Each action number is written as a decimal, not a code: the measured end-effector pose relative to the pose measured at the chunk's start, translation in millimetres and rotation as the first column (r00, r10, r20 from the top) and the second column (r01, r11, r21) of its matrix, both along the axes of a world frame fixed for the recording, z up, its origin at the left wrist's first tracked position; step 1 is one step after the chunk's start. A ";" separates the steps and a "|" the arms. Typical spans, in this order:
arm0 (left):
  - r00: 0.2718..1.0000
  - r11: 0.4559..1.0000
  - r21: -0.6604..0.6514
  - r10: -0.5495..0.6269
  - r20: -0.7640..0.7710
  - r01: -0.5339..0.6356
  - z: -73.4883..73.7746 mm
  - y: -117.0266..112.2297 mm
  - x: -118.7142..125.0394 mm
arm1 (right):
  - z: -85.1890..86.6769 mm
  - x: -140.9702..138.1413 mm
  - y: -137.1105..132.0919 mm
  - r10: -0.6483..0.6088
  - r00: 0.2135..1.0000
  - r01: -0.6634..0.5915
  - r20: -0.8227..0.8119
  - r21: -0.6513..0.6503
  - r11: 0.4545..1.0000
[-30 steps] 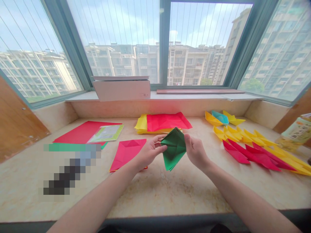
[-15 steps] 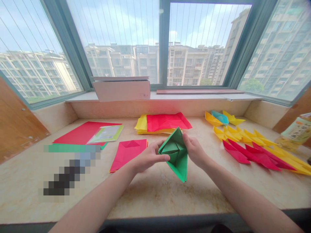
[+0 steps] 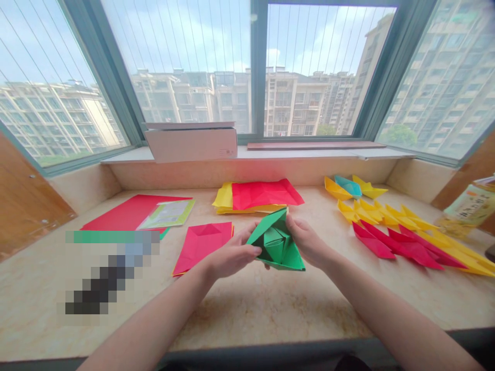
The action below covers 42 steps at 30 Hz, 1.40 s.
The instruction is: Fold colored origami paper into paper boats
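A green folded paper boat [image 3: 276,241], its folds spread wide with inner flaps showing, is held between both hands above the countertop. My left hand [image 3: 235,253] is closed on its left corner, thumb on top and fingers partly hidden behind the paper. My right hand [image 3: 305,239] grips its upper right side, the fingers mostly hidden behind it. Just left of the boat lie folded red sheets [image 3: 203,246] with a little orange at their edge. Behind it rests a stack of creased red paper [image 3: 266,193] over yellow paper [image 3: 223,198].
Finished boats stand at right: yellow boats [image 3: 371,212], red boats [image 3: 394,243] and a blue boat [image 3: 348,186]. Flat red paper [image 3: 127,211] and a clear packet [image 3: 168,214] lie left, near a pixelated patch. A white box [image 3: 191,143] sits on the sill; a bottle [image 3: 469,208] stands far right.
The green paper boat has turned in my hands and opened wider; its lower point has swung up and to the right. Both hands keep hold of it.
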<state>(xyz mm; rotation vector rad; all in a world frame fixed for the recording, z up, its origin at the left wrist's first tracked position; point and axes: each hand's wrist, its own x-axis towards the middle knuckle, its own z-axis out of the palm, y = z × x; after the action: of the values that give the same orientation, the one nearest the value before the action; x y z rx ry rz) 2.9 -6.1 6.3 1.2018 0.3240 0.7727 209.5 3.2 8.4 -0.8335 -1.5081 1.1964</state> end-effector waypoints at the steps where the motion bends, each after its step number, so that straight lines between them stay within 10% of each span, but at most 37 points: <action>1: 0.999 0.999 -0.019 0.039 0.016 -0.039 -1.2 1.9 -0.4 | -1.4 0.0 1.3 -0.004 1.000 0.004 0.012 0.006 1.000; 5: 0.971 0.969 -0.090 0.234 0.037 -0.230 -7.6 13.0 0.4 | -10.2 1.2 11.5 -0.040 0.996 0.038 0.079 0.033 0.999; 19: 0.944 0.947 -0.023 0.321 0.072 -0.320 1.2 12.3 4.6 | -14.0 6.0 14.2 -0.337 0.927 0.283 0.165 0.282 0.916; 29: 0.973 0.974 0.068 0.210 0.092 -0.216 6.5 6.1 2.7 | -19.3 -3.5 11.4 -0.001 0.991 -0.022 0.131 0.180 0.983; 36: 0.977 0.975 0.090 0.192 0.096 -0.201 3.8 6.4 2.3 | -23.6 -0.9 10.2 -0.027 0.967 -0.032 0.254 0.226 0.974; 42: 0.991 0.977 0.166 0.135 0.018 -0.136 -2.7 5.7 5.3 | -31.5 -7.3 11.1 0.048 0.998 -0.044 -0.043 0.088 0.995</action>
<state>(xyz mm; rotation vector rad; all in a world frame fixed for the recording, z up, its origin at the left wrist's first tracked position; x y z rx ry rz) 8.3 -0.4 3.6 1.3445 0.3435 0.9365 202.3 14.3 -23.1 -0.7127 -1.5382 1.1677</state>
